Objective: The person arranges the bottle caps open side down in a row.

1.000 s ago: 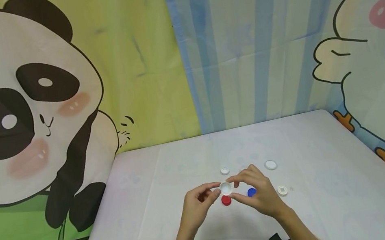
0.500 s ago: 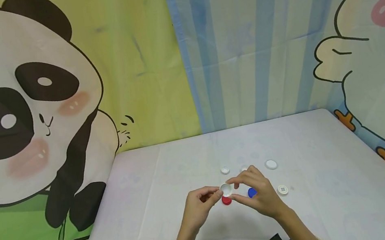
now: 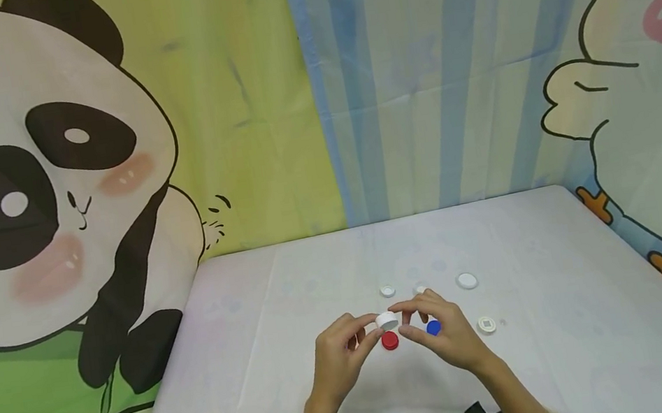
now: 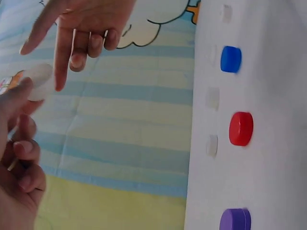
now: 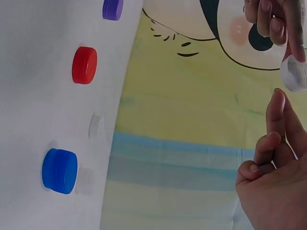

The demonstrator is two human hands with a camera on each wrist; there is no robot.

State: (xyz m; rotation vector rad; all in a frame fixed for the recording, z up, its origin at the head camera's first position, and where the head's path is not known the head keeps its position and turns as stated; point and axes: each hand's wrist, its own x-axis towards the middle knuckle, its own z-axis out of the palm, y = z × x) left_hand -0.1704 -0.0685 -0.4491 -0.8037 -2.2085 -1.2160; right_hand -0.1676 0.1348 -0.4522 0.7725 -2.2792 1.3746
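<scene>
My left hand (image 3: 341, 357) pinches a white bottle cap (image 3: 387, 320) between thumb and forefinger, raised above the table. In the head view the cap's hollow side is turned away. My right hand (image 3: 447, 335) is close on its right, thumb and forefinger spread. The right wrist view has a small gap between the right fingertips (image 5: 277, 98) and the held cap (image 5: 294, 74), and the right hand's other fingers are loosely curled. Below the held cap lies a red bottle cap (image 3: 390, 341). A blue bottle cap (image 3: 433, 327) is partly covered by the right hand.
Several white caps lie farther back and right on the white table (image 3: 263, 357), among them a small one (image 3: 387, 291), a wide one (image 3: 467, 280) and one with a square mark (image 3: 487, 325). A purple cap (image 4: 235, 219) shows in the wrist views. Printed curtains (image 3: 247, 105) stand behind.
The white cap has tipped over, so its open side no longer faces the head camera. My right thumb has come away from its rim; the left hand keeps its pinch.
</scene>
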